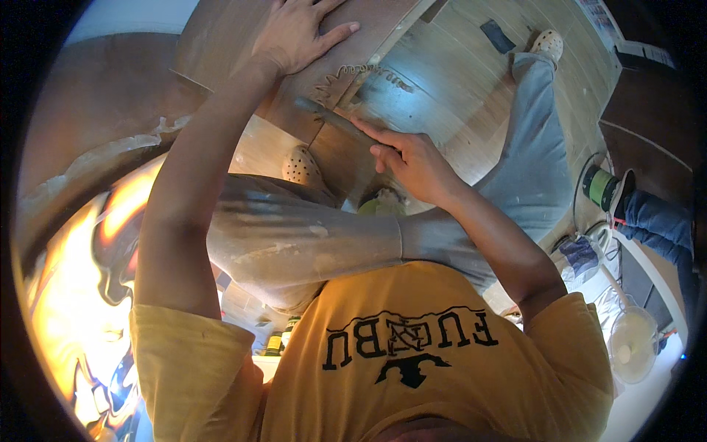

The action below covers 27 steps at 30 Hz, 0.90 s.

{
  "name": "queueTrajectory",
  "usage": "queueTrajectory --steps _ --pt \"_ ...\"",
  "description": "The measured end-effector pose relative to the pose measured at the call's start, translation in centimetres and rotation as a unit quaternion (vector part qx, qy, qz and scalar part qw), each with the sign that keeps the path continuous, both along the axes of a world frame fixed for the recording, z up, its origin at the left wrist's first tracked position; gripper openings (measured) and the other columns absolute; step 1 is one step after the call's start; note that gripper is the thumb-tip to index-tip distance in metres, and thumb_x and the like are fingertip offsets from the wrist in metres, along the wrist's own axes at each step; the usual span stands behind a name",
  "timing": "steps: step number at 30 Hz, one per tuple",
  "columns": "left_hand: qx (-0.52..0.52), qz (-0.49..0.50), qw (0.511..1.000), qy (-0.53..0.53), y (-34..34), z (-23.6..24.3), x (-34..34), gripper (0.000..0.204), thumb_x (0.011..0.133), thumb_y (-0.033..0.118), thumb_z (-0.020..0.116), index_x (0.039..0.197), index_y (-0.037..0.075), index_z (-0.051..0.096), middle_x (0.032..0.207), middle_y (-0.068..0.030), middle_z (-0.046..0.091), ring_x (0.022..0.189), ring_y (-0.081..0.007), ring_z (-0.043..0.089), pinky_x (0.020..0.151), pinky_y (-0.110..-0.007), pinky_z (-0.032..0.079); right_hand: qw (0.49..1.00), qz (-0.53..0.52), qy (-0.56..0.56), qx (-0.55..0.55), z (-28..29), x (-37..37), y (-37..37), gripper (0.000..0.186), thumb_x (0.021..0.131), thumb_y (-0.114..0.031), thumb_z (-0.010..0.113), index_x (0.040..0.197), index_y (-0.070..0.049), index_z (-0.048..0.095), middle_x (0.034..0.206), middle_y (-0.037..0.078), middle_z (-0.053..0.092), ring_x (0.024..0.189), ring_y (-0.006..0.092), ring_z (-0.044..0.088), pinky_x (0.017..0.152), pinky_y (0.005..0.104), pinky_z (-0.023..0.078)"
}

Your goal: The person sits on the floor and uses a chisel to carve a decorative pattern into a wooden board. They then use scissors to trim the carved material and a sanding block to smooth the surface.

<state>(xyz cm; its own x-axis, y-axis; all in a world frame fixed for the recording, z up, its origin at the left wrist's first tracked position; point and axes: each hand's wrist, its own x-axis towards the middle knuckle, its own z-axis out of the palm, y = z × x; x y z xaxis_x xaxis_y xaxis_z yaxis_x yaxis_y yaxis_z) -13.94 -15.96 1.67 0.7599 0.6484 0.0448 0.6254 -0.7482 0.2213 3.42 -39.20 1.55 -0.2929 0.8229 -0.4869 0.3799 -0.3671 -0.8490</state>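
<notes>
My left hand (294, 40) lies on a brown wooden panel (228, 40) at the top, its thumb and visible fingers spread. In my right hand (412, 158) is a long, narrow, grey-brown file-like tool (342, 123), its index finger stretched along the shaft. The tool's far end reaches over the panel's near right edge; whether it touches the wood I cannot tell. Just beyond the tool lies a curly, wavy brown strip (361, 71) along the panel's edge, part of it over the floor.
My legs stretch over the plank floor (471, 96), with pale clogs (547, 46) on the feet. A dark flat piece (498, 36) lies at the upper right. Round the right side are a green-and-black cylinder (600, 187) and a fan (633, 345). Brown furniture (96, 103) stands at left.
</notes>
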Motion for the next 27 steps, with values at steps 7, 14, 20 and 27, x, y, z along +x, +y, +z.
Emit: queueTrajectory --steps 7,14,20,27 --pt "-0.002 0.008 1.000 0.010 -0.1 -0.4 -0.1 0.068 0.099 0.049 0.058 0.158 0.017 0.044 0.166 -0.0183 0.033 0.155 -0.0365 0.027 0.128 -0.056 0.018 0.999 -0.028 0.031 0.020 -2.5 -1.3 -1.2 0.057 0.105 -0.008 0.056 0.156 -0.030 0.048 0.072 0.008 0.063 0.065 0.0158 0.058 0.068 0.0324 0.053" --pt "0.008 0.006 1.000 0.002 -0.2 -0.8 0.1 0.067 0.100 0.049 0.058 0.157 0.018 0.045 0.166 -0.0173 0.032 0.156 -0.0365 0.027 0.128 -0.057 0.017 0.990 -0.094 0.025 0.100 -3.0 -4.2 0.1 0.060 0.100 0.002 0.054 0.153 -0.025 0.053 0.068 0.007 0.060 0.064 0.0107 0.057 0.069 0.0266 0.052" --pt "-0.003 0.008 1.000 0.007 0.2 -1.1 -0.4 0.070 0.097 0.051 0.061 0.156 0.016 0.046 0.166 -0.0171 0.033 0.156 -0.0364 0.026 0.127 -0.057 0.018 0.982 -0.101 0.013 0.157 -2.9 -6.2 2.0 0.063 0.090 -0.001 0.064 0.148 -0.025 0.058 0.100 0.022 0.073 0.082 0.0397 0.071 0.072 0.0430 0.057" --pt "-0.068 0.006 0.996 0.051 1.0 2.3 1.2 0.064 0.098 0.050 0.061 0.148 0.011 0.052 0.158 -0.0187 0.041 0.144 -0.0388 0.040 0.123 -0.057 0.026 0.987 -0.082 0.033 0.132 -2.4 -5.2 2.3 0.051 0.104 -0.004 0.051 0.148 -0.027 0.059 0.074 0.009 0.065 0.066 0.0146 0.061 0.073 0.0307 0.055"
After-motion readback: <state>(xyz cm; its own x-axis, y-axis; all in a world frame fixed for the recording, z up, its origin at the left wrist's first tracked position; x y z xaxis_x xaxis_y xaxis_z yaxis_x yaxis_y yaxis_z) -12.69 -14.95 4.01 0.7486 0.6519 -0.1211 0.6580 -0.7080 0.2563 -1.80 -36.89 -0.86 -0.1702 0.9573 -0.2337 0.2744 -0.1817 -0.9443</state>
